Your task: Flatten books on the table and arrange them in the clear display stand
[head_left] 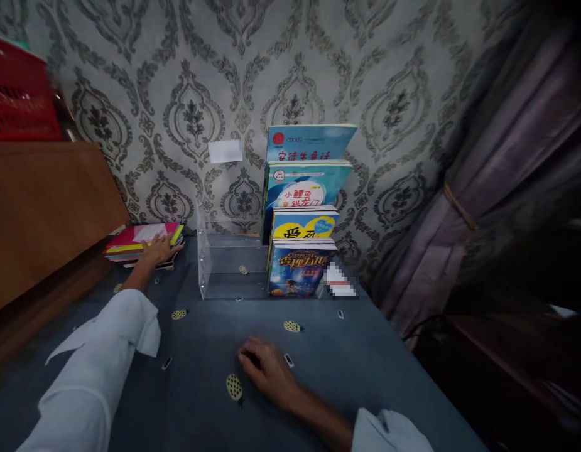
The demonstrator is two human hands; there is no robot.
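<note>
My left hand (pixel 158 249) reaches out to a low stack of books (pixel 118 242) at the back left of the table. Its fingers are spread over the right part of the stack, touching the top; a pink cover with a pale paper on it and a yellow edge show there. My right hand (pixel 267 370) rests on the table, fingers curled in, with nothing visible in it. Beyond it stands a clear acrylic stepped rack (pixel 224 276). Its right side bears several upright books, a dark blue one (pixel 297 273) in front and a light blue one (pixel 313 141) at the back.
The table (pixel 196 402) has a dark blue-grey cover with printed fruit shapes. A wooden cabinet (pixel 45 207) with a red basket (pixel 19 94) on it stands left. A white card (pixel 225 151) is on the patterned wall. Purple curtains (pixel 488 169) hang right, by a blurred packet (pixel 338 282).
</note>
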